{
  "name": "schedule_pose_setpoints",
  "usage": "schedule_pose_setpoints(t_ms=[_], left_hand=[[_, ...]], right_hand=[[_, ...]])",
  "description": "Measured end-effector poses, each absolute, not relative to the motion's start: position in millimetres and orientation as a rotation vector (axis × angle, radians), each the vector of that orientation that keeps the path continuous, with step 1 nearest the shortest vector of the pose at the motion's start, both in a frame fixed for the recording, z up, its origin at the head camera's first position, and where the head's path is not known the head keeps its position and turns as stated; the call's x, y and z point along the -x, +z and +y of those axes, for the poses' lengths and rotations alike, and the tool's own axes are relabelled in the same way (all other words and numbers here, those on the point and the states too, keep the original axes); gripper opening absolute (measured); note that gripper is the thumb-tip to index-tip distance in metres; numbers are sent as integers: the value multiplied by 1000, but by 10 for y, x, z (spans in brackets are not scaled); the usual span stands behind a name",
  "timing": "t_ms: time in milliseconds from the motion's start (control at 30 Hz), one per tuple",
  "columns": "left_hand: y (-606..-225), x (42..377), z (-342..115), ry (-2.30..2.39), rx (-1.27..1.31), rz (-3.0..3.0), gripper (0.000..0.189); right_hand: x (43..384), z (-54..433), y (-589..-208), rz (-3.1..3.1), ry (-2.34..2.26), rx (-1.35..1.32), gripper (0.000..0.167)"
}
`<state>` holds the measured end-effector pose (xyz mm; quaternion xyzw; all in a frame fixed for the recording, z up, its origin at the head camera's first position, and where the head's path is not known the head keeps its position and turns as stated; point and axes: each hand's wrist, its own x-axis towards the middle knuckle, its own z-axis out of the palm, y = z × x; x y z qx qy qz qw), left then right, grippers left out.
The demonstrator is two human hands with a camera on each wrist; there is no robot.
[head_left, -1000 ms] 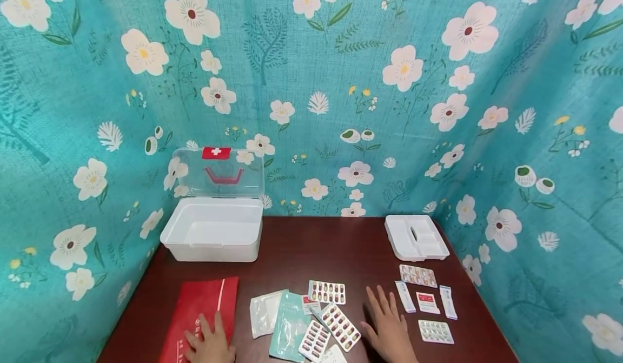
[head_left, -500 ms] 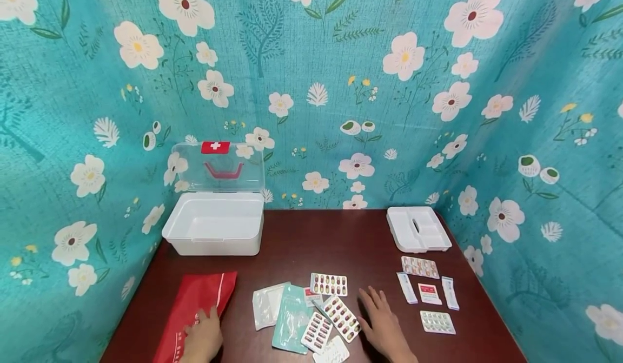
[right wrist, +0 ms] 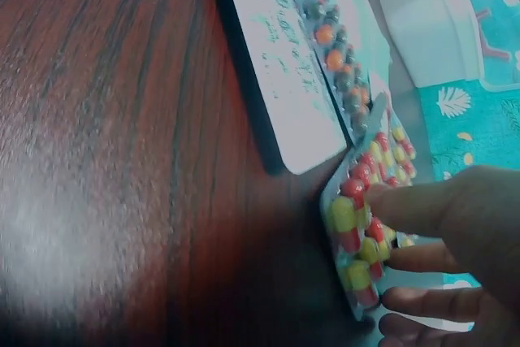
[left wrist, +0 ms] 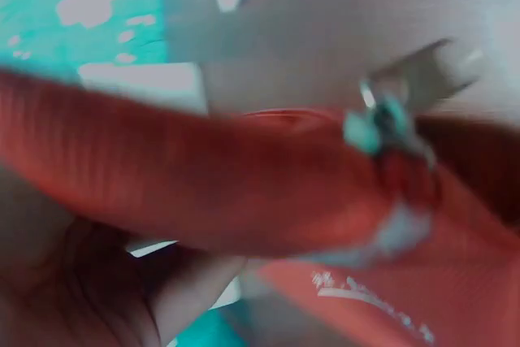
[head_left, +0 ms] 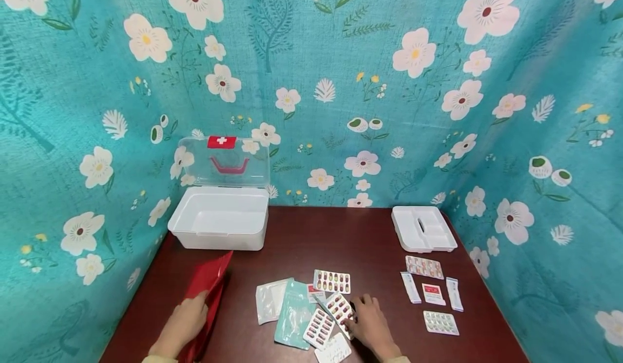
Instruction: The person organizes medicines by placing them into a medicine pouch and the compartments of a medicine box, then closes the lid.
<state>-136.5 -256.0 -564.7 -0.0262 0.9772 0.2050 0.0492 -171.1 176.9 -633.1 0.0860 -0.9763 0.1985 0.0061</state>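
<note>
My left hand grips a red pouch at the left of the table, its far corner raised. In the left wrist view, a zipper pull shows blurred along the pouch's edge. My right hand pinches a blister pack of red-and-yellow capsules by its right edge. The thumb lies on the capsules in the right wrist view, where the pack is tilted. Against it lie another capsule blister pack, a white pack and a teal packet.
An open white first-aid box with a clear lid stands back left. A white compartment tray is back right, with blister packs and small packets before it. Floral curtains surround the table.
The left hand has curled its fingers round the red pouch and lifted its edge from lying flat. The right hand has moved from beside the capsule blister pack onto it and pinches it.
</note>
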Motion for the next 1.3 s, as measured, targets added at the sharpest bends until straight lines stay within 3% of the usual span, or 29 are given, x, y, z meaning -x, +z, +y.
schedule_pose_setpoints(t_ms=[367,767,1300], left_hand=[[-5206,1369,-2633,747,51,2977,38],[-5198,1387,-2604,829,69,2899,39],[-5181,1421,-2657,806,49,2959,32]], right_hand=[[1759,1726,-6356,-2946,729,-331,47],[1761,1785,-6351,-2994,988,-332,47],[1883,1880,-6117,-2908,1374,-73,30]])
